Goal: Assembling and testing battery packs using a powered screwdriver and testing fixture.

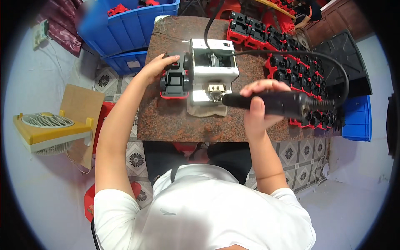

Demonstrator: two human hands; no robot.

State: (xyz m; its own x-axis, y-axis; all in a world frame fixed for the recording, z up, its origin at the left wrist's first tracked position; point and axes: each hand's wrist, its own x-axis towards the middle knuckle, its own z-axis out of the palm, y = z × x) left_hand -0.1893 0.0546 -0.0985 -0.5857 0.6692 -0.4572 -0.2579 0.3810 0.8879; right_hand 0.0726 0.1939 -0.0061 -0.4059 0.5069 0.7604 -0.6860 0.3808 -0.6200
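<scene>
Your left hand [155,66] sits centre-left of the frame, fingers curled over the top of the red-and-black part [175,79] and pressing it sideways against the white machine [211,71]; that looks like bracing, so the part stays butted to the machine's left face. Grip there is closed on the part from above, thumb side hidden, so how tight I can't tell. Your right hand [259,104], centre-right, is wrapped shut around the black power tool [271,103], held roughly level with its tip aimed left at the small metal fixture [216,88] on the machine's front, over the cloth pad [206,109]. The cord [333,68] loops up and right, clear of the work area, then back across the tabletop [166,121]. Rows of the same red-and-black parts [291,62] are stacked at right, within reach of the tool hand. Blue bins [129,21] at upper left hold more red pieces. A yellow fan [50,131] sits on the floor at left.
</scene>
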